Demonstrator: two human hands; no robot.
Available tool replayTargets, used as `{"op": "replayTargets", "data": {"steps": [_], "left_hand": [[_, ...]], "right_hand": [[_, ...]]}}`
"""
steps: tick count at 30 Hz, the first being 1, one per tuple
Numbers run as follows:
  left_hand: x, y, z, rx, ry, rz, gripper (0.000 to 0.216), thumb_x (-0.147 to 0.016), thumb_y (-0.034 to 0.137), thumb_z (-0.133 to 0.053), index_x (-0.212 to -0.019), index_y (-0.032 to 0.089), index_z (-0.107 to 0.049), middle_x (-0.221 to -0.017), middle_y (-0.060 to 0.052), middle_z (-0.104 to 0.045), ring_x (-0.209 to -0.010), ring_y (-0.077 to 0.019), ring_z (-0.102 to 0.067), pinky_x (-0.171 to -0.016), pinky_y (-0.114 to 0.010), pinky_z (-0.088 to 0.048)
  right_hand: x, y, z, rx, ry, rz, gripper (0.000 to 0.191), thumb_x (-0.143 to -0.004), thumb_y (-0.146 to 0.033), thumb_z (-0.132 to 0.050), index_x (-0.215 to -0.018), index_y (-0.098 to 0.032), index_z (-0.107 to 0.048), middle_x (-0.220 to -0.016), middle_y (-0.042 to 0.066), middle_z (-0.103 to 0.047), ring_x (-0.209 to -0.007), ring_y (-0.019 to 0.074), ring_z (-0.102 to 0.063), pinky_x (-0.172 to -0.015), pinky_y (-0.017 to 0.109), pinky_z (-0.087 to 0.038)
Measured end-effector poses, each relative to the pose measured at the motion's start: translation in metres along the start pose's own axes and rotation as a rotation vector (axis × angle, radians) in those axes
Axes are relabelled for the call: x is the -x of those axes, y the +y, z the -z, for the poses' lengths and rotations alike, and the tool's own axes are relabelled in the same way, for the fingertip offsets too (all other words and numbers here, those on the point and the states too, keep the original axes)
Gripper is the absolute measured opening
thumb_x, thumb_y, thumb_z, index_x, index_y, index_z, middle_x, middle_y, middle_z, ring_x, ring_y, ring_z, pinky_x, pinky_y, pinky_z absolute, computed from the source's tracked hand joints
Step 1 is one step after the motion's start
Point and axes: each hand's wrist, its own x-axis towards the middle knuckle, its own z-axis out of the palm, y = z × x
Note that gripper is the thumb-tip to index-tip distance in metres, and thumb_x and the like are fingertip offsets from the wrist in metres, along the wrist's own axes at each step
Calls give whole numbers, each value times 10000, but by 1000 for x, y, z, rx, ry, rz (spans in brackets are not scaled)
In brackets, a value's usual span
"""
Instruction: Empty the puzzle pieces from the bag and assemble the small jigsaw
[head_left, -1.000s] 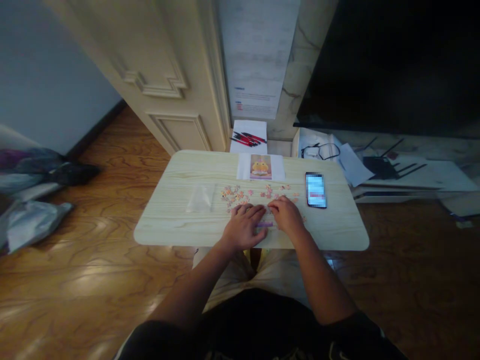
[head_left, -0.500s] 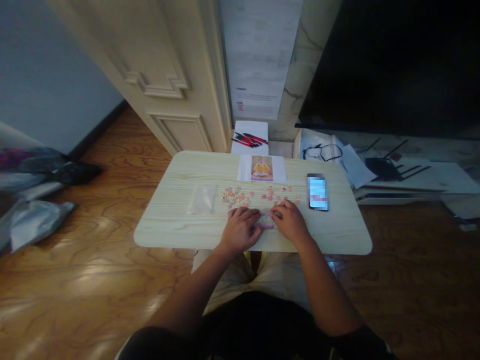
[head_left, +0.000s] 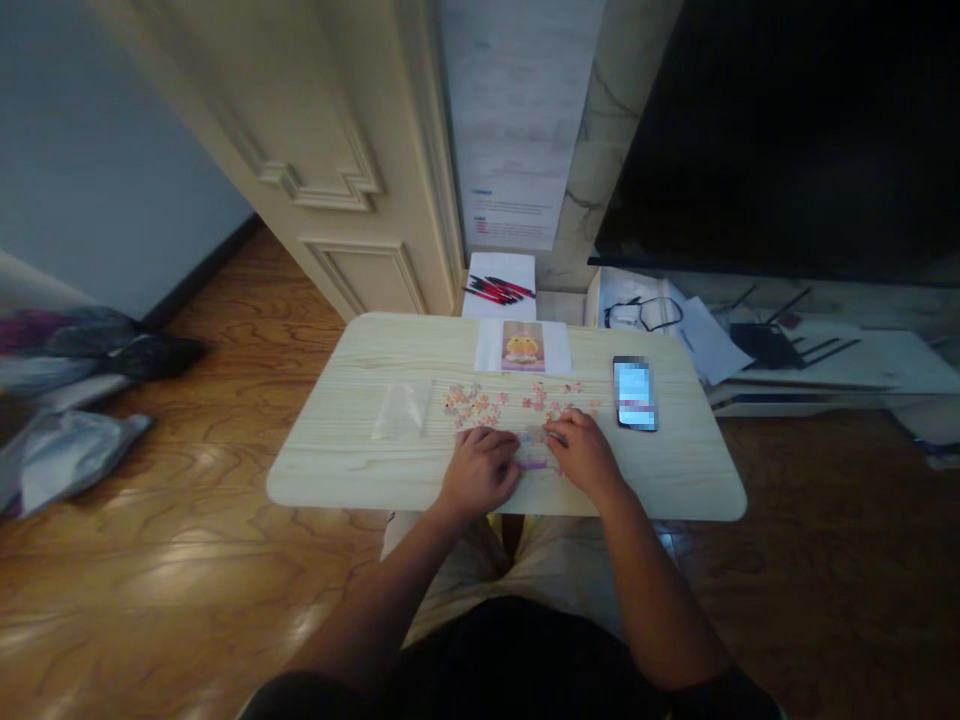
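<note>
Between my hands on the pale wooden table lies a small clear puzzle tray (head_left: 534,464) with a purple lower edge. My left hand (head_left: 482,470) lies over the tray's left side, fingers bent and thumb along the edge, holding it. At the tray's upper right, my right hand (head_left: 583,450) has thumb and fingertips pinched together; whatever is between them is hidden. Loose pink and orange jigsaw pieces (head_left: 469,403) are scattered just beyond my left hand. More jigsaw pieces (head_left: 538,396) lie beyond the right one. A printed picture (head_left: 523,346) of a yellow figure lies behind them.
A clear plastic bag (head_left: 402,410) rests left on the table (head_left: 330,450). To the right lies a phone (head_left: 635,394) with its screen lit. Red and black pens (head_left: 499,290) lie on white paper behind the table. A router (head_left: 765,345) stands on the low cabinet.
The whole view has shifted slightly, so the table sits a little lower. Both hands stay at the tray, with only small finger movements.
</note>
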Motion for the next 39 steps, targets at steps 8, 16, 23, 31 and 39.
{"op": "replayTargets", "data": {"steps": [8,16,23,31,39], "left_hand": [[-1,1,1,13,-53,-25,361,-907,290,-607,-1249,249,-714,-1305,-47,-707,-1146,-280,-588,-1003,-499,-425],[-3,2,3,30,-102,-52,453,-910,301,-598,-1356,254,-660,-1375,-54,-676,-1183,-300,-566,-1024,-517,-416],[-3,3,5,40,-115,-60,469,-917,288,-592,-1382,257,-641,-1404,-40,-660,-1198,-300,-553,-1053,-529,-402],[-3,2,3,38,-107,-62,484,-908,294,-594,-1387,242,-634,-1412,-42,-656,-1235,-311,-534,-1073,-540,-388],[-2,0,2,46,-78,-59,419,-896,297,-605,-1307,252,-671,-1363,-57,-666,-1219,-290,-554,-1044,-509,-411]], "right_hand": [[0,5,1,-8,12,-12,226,-930,-216,-700,-1137,-229,-791,-1095,89,-681,-1092,241,-614,-1044,358,-469],[2,12,2,-34,22,-12,223,-932,-202,-695,-1132,-222,-792,-1067,80,-683,-1054,227,-626,-1008,339,-488],[3,13,4,-51,29,-9,237,-935,-194,-679,-1142,-235,-784,-1047,77,-679,-1033,220,-632,-988,333,-497],[6,30,8,-21,57,-51,241,-944,-142,-623,-1118,-201,-780,-1087,92,-683,-1056,218,-635,-1016,341,-489],[9,41,17,-36,82,-81,250,-951,-153,-583,-1096,-204,-780,-1078,85,-684,-1038,217,-648,-989,341,-502]]}}
